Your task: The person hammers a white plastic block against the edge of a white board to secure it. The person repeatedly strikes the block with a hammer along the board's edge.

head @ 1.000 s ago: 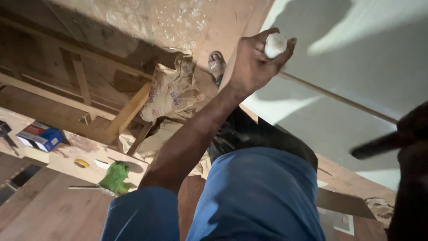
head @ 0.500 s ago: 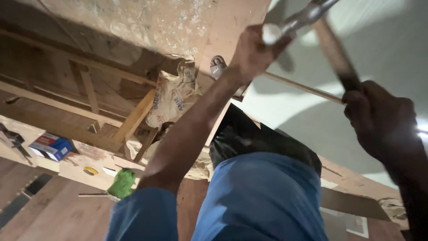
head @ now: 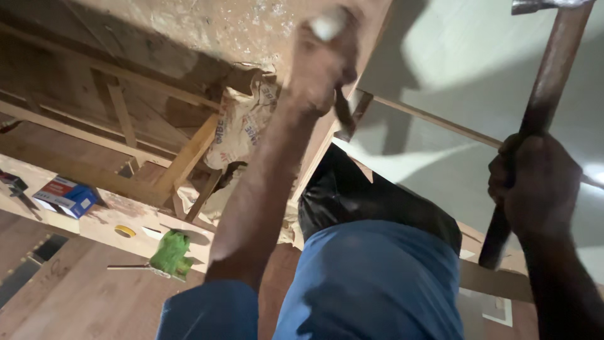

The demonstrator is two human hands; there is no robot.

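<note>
My left hand (head: 321,60) is raised to the edge of a brown wooden board (head: 371,38) and pinches a small white object (head: 327,25); the hand is blurred. At the right, my right hand (head: 535,182) grips the wooden handle of a hammer (head: 544,101). The hammer's metal head (head: 541,5) is up at the top edge of the view, over a pale panel (head: 465,69). The two hands are well apart.
Below lie my blue trouser legs (head: 371,283) and a black bag (head: 371,195). A printed sack (head: 242,126) hangs in a timber frame (head: 189,154). On a lower board sit a blue box (head: 66,196), a yellow ring (head: 124,231) and a green tool (head: 170,252).
The right hand has come further into view and swung the hammer upright, head now at the top. The left hand has shifted slightly toward the board edge and is blurred.
</note>
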